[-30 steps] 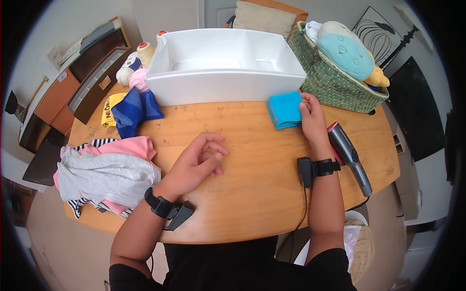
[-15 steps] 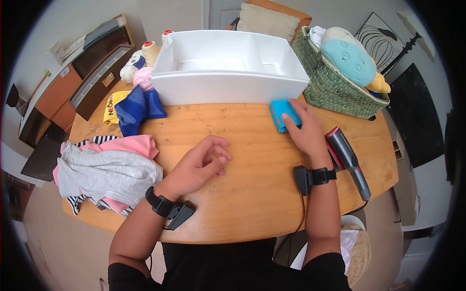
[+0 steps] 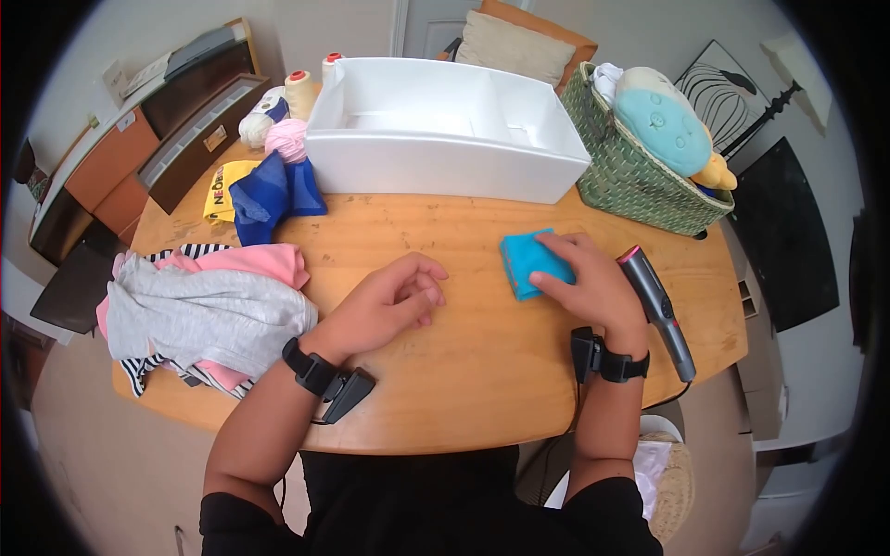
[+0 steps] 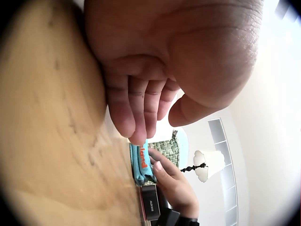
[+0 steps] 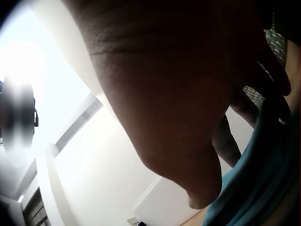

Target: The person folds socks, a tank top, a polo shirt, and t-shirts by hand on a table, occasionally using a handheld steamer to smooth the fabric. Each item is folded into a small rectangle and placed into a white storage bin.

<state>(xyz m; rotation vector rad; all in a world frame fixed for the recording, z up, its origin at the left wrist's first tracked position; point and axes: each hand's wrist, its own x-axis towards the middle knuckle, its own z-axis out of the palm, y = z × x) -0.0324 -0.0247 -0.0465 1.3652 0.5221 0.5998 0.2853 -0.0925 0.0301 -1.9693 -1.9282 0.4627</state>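
Note:
My right hand [image 3: 589, 278] rests over a folded turquoise cloth [image 3: 516, 266] on the table, thumb and fingers spread across its right part. Orange lettering shows on the cloth's [image 4: 142, 162] folded side in the left wrist view. In the right wrist view the thumb [image 5: 204, 193] lies right at the cloth's edge, the other fingers partly in shadow. My left hand [image 3: 389, 301] lies idle on the table, fingers loosely curled around nothing. Nearest it is a pile of clothes [image 3: 209, 310], grey over pink and black-white stripes.
A white divided box [image 3: 445, 167] stands at the back. Right of it is a green woven basket [image 3: 640, 176] holding plush toys. A grey hair styler [image 3: 656, 310] lies beside my right hand. Blue cloth [image 3: 261, 199], a yellow packet [image 3: 222, 193] and yarn [image 3: 286, 139] sit back left.
My right hand has gone from the turquoise cloth's right edge to over its top. The cloth has come nearer to me and turned slightly. My left hand has hardly moved.

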